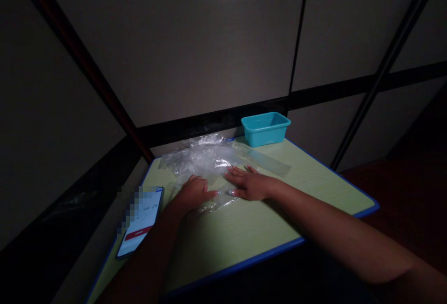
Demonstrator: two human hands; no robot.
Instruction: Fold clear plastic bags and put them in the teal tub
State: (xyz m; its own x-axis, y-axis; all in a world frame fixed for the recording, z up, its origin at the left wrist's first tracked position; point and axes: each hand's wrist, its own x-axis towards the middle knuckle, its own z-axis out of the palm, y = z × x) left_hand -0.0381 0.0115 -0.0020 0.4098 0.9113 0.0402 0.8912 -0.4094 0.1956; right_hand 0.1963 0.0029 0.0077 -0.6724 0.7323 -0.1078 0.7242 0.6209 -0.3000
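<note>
Two open hands, left and right, press apart on clear plastic — one phone, one blue bin near the table's edges. Bare tabletop lies nearest the person.

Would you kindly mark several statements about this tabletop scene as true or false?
1. The turquoise tub stands near the far edge of the table. True.
2. The phone lies beside the right forearm. False: it lies beside the left forearm.
3. The right hand is on the clear plastic film. True.
4. The thumbs of the right hand and left hand overlap. False: a gap separates them.
5. The phone's screen is lit. True.
</note>
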